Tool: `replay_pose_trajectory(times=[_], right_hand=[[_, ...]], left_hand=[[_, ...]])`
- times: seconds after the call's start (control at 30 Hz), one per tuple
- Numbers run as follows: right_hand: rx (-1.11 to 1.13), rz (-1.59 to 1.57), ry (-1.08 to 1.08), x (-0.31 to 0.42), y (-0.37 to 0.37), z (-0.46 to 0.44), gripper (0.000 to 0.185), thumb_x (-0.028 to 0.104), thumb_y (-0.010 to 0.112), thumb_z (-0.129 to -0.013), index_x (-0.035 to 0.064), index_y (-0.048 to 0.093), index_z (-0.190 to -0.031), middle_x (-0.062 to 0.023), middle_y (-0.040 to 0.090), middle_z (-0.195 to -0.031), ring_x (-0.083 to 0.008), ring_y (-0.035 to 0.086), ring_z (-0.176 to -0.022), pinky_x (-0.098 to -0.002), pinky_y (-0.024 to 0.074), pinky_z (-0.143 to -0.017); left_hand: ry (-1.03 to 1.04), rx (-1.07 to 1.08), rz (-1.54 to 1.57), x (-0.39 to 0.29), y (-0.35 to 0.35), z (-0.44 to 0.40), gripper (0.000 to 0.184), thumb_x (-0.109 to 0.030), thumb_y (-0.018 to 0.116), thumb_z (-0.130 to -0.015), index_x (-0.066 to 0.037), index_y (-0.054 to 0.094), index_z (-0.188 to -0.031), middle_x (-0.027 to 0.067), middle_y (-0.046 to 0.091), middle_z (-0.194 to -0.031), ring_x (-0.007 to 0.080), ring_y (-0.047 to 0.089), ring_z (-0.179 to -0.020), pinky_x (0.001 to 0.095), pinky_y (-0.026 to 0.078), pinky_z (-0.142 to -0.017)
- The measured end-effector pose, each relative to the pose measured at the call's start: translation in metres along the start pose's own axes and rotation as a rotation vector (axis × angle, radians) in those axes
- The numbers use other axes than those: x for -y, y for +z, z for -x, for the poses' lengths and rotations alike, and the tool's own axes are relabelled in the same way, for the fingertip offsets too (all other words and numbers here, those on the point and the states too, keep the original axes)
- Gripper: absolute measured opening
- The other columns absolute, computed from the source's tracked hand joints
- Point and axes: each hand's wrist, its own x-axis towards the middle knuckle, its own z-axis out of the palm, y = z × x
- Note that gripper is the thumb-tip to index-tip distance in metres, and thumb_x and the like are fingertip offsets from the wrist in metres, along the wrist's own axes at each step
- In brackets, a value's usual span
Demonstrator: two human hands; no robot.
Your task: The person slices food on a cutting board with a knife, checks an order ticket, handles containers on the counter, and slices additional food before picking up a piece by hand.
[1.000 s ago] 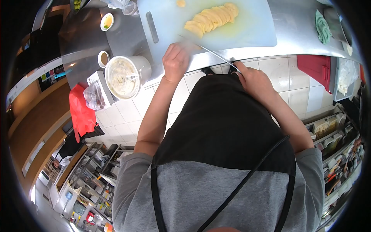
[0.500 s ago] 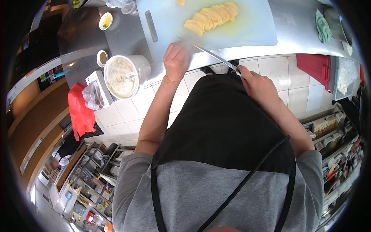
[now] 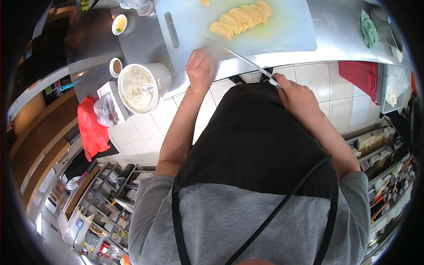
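My right hand (image 3: 299,96) is wrapped round the handle of a knife (image 3: 248,62), whose long narrow blade points up and left toward the cutting board. Close to the tip end, at the board's near edge, my left hand (image 3: 201,68) is closed with its fingers curled. A smear hides its fingertips and whatever they hold. A small yellowish bit (image 3: 227,52) shows beside the blade. On the pale blue cutting board (image 3: 291,33) lies an overlapping row of pale yellow slices (image 3: 240,20), with yellowish liquid around it. Another yellow piece (image 3: 205,2) is at the board's top edge.
Left on the steel counter stand a lidded white tub (image 3: 139,89), a cup of brown sauce (image 3: 116,67) and a small bowl (image 3: 119,24). A red bag (image 3: 92,128) hangs beyond them. A green cloth (image 3: 369,30) and a red bin (image 3: 360,79) are at right.
The knife and my right hand have shifted very slightly. My left hand stays in nearly the same place, its fingertips blurred in both frames. The slices have not moved on the board.
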Motion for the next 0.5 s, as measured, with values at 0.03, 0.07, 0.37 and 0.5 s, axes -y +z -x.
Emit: replay_pose_trajectory(times=[0.03, 0.07, 0.37, 0.5], right_hand=[[-0.012, -0.013, 0.012, -0.0001, -0.0007, -0.0005, 0.025, 0.013, 0.052, -0.087, 0.0116, 0.043, -0.111, -0.0138, 0.06, -0.071, -0.0362, 0.061, -0.062, -0.0476, 0.0494, -0.053], [-0.01, -0.012, 0.011, -0.0008, -0.0005, -0.0006, 0.025, 0.013, 0.052, -0.087, 0.0116, 0.043, -0.111, -0.0138, 0.06, -0.071, -0.0362, 0.061, -0.062, -0.0476, 0.0494, -0.053], [0.036, 0.029, 0.01, 0.0014, 0.0003, 0.003, 0.025, 0.013, 0.052, -0.087, 0.0115, 0.043, -0.111, -0.0139, 0.06, -0.072, -0.0362, 0.062, -0.062, -0.0472, 0.05, -0.054], [0.018, 0.056, -0.002, 0.0012, 0.0014, 0.0045, 0.025, 0.013, 0.051, -0.088, 0.0114, 0.043, -0.111, -0.0137, 0.059, -0.07, -0.036, 0.061, -0.06, -0.0472, 0.0492, -0.051]], left_hand=[[-0.002, 0.0, -0.001, 0.0, 0.0001, 0.0, 0.015, 0.006, 0.069, -0.066, -0.003, 0.068, -0.078, 0.0062, 0.065, -0.083, 0.023, 0.061, -0.075, 0.0307, 0.049, -0.064], [-0.004, 0.0, 0.003, -0.0004, 0.0003, -0.0005, 0.015, 0.006, 0.069, -0.066, -0.003, 0.068, -0.078, 0.0062, 0.065, -0.083, 0.023, 0.061, -0.075, 0.0308, 0.049, -0.064], [-0.01, 0.008, 0.002, -0.0014, -0.001, -0.0018, 0.017, 0.006, 0.07, -0.064, -0.003, 0.068, -0.079, 0.0062, 0.065, -0.084, 0.0231, 0.061, -0.075, 0.0309, 0.049, -0.064], [-0.013, 0.002, 0.001, -0.001, 0.0001, -0.001, 0.017, 0.006, 0.07, -0.064, -0.003, 0.068, -0.078, 0.0061, 0.065, -0.084, 0.0232, 0.061, -0.075, 0.0309, 0.049, -0.064]])
